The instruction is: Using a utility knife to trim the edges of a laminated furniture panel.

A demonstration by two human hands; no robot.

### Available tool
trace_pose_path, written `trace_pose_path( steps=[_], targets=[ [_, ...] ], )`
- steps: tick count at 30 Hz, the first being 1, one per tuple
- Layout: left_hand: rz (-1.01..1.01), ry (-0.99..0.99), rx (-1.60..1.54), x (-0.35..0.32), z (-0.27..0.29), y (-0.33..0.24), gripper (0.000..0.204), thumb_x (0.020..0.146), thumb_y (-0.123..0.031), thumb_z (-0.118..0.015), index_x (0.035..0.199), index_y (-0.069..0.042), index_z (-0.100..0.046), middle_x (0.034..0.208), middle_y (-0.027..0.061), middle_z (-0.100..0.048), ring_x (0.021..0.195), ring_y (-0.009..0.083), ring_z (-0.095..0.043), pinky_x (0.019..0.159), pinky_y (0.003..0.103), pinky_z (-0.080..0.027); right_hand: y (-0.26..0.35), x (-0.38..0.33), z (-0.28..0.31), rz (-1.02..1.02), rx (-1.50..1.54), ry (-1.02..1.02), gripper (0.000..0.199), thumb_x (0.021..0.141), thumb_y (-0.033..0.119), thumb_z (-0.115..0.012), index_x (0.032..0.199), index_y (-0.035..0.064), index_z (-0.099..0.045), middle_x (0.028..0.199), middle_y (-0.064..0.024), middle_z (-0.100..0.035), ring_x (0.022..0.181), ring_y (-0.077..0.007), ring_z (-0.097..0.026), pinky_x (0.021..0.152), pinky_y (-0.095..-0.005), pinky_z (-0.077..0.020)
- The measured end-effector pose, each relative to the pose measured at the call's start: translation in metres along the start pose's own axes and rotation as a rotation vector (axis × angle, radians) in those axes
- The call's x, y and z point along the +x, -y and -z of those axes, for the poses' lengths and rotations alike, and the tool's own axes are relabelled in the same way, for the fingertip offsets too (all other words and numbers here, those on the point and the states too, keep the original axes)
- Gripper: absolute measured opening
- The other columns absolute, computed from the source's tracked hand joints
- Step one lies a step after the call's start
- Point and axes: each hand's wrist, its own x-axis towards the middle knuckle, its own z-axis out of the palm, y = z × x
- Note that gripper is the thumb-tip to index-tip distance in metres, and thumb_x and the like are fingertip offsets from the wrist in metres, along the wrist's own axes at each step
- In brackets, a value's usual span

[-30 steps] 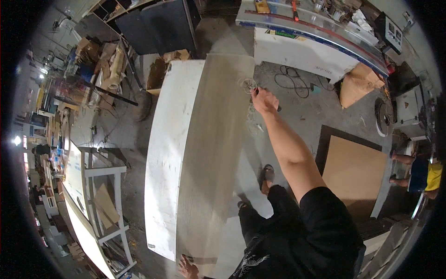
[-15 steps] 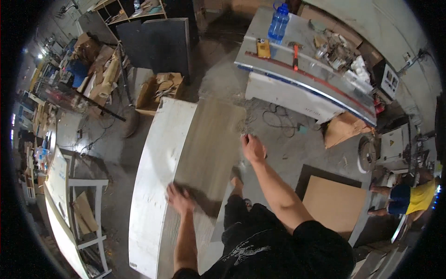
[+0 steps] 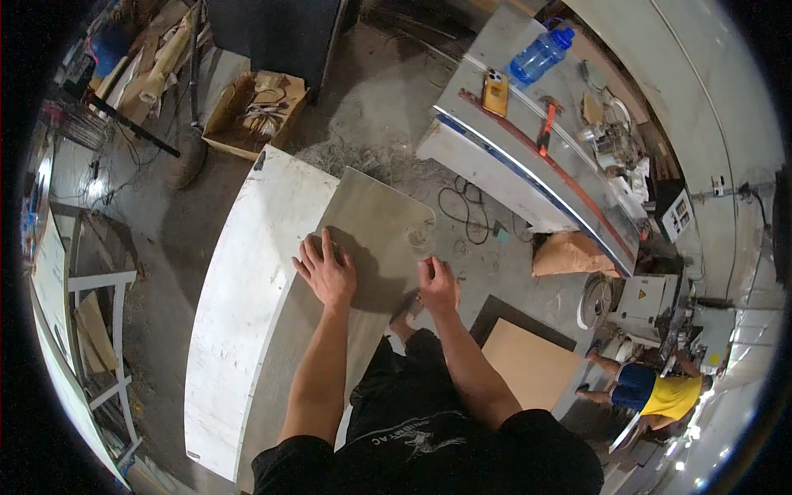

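A long wood-grain board (image 3: 375,210) with a rounded far right corner lies in front of me, over or against a long white panel (image 3: 239,272). My left hand (image 3: 328,268) rests on the board near its left edge, fingers spread. Beside the board's right edge is my right hand (image 3: 438,285), its fingers pinched together. What sits between those fingers, if anything, is too small to make out. A thin, pale curl (image 3: 421,238) shows at the board's edge just beyond that hand.
A metal-topped bench (image 3: 528,107) at the far right bears a blue bottle (image 3: 540,56), a yellow phone (image 3: 496,91) and an orange-handled hammer (image 3: 546,128). An open carton (image 3: 256,115) stands far left. Brown sheet (image 3: 532,363) lies right; a person in yellow (image 3: 670,398) is beyond.
My left hand has slid farther along the board, toward its far end. My right hand stays by the right edge, fingers still closed. The whole view has turned and shifted.
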Motion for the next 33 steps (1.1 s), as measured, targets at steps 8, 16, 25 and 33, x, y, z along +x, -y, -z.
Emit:
trace_pose_path(
  steps=[8,16,25,33],
  targets=[
    [0.031,0.032,0.048,0.003,0.005,-0.006,0.067,0.091,-0.029,-0.066,0.153,-0.021,-0.044,0.157,0.0174,-0.037,0.15,0.0355,-0.027,0.124,0.059,-0.013,-0.014,0.075,0.017,-0.069,-0.145,0.034,0.034,0.1,0.04,-0.059,0.114,0.0095,-0.067,0.105,-0.0188,-0.07,0.094,-0.0433,-0.067,0.077,-0.0521,-0.0529],
    [0.028,-0.025,-0.036,0.004,0.01,-0.012,0.067,0.089,-0.029,-0.067,0.151,-0.02,-0.045,0.155,0.0172,-0.038,0.149,0.0357,-0.028,0.124,0.059,-0.013,-0.084,0.095,0.086,-0.756,1.309,-0.034,0.044,0.103,0.055,-0.052,0.109,0.0139,-0.066,0.082,-0.0008,-0.062,0.068,-0.0154,-0.058,0.058,-0.0365,-0.0489],
    [0.069,0.033,-0.05,0.005,0.019,-0.014,0.066,0.092,-0.028,-0.065,0.153,-0.019,-0.041,0.157,0.0171,-0.035,0.151,0.0347,-0.024,0.125,0.058,-0.009,-0.14,-0.035,0.075,-0.701,0.919,0.189,0.036,0.104,0.043,-0.056,0.113,0.0094,-0.065,0.084,-0.006,-0.066,0.074,-0.0229,-0.064,0.066,-0.0399,-0.0526],
    [0.31,0.033,0.076,0.022,-0.013,-0.045,0.068,0.093,-0.032,-0.063,0.153,-0.016,-0.037,0.155,0.0195,-0.034,0.152,0.0413,-0.018,0.122,0.066,-0.004,-0.037,0.04,0.063,0.364,0.063,0.24,0.036,0.098,0.034,-0.064,0.121,0.0066,-0.065,0.102,-0.0155,-0.071,0.091,-0.0394,-0.067,0.079,-0.0438,-0.0548]
  ],
)
